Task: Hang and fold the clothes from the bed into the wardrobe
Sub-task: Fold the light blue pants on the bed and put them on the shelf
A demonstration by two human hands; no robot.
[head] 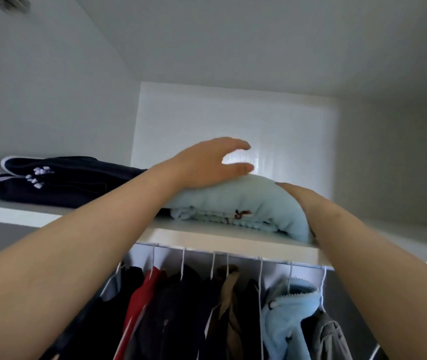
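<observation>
While folded on the shelf (222, 239), blue fleece (235, 201): left hand (202, 165) flat atop, fingers spread loose; right hand (300, 201) pressed against its side, fingers hidden, grip unclear.

The right hand (295, 196) was mostly hidden behind the folded blue garment (235, 203); the hanging clothes (207, 307) were cut off at six o'clock.

shelf (233, 241) right clear, dark clothes (72, 180) left

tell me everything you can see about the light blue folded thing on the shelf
The light blue folded garment looks like soft fleece, folded into a rounded bundle with stacked layers and a small brown mark at its front edge. It lies on the white wardrobe shelf, near the front edge. The left hand rests on top, fingers spread; the right hand presses against its right side.
</observation>
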